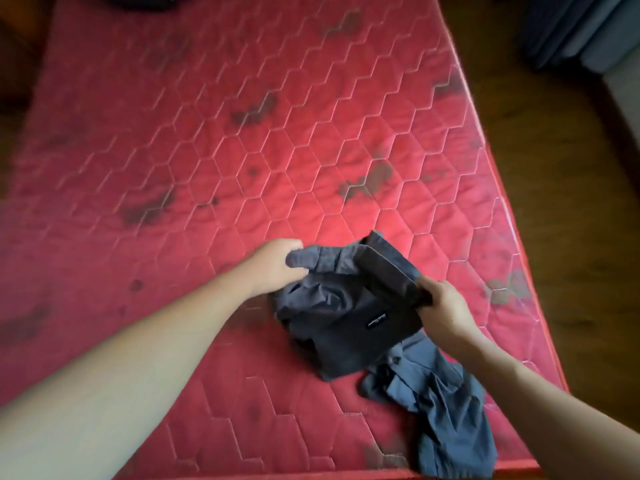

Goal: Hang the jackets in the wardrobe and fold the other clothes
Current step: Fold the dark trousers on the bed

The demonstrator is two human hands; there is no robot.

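Head view. A red quilted mattress with hexagonal stitching and scattered dark stains fills most of the scene. A brown wooden floor borders it on the right. Grey drapery hangs at the far right, and a dark object, cut off by the frame edge, lies at the far left end of the mattress.

A crumpled dark grey garment sits on the mattress at the near right, close to its right edge. A small black label with illegible white lettering faces upward on it. Lighter grey fabric trails from beneath it toward the near right corner; whether this is part of the same piece cannot be told.

The left hand grips a bunched fold at the garment's far left side, fingers curled round the cloth. The right hand pinches a dark band at the garment's right side, fingers closed on the fabric. Both forearms are bare.
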